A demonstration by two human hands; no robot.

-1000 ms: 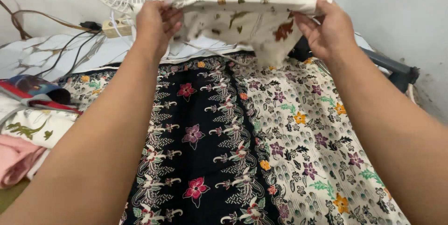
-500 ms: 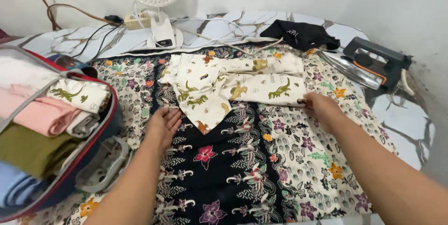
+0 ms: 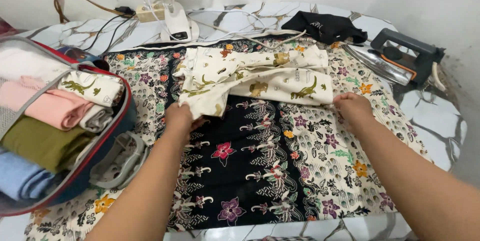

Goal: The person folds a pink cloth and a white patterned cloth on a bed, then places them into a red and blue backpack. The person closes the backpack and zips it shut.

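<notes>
Both hands gripped the cream dinosaur-print garment: left hand at its near-left corner, right hand at its right edge. Best pulled taut, flat on the batik cloth.

Cream dinosaur-print garment on black-and-cream floral cloth

Two bare forearms are showing in the head view, and both are unclothed along the whole visible length, with no sleeve edge showing on either. The left hand and the right hand are wearing no gloves. No ring, watch or bracelet is showing on the visible fingers or wrists, and the fingertips are too hidden to describe
</notes>
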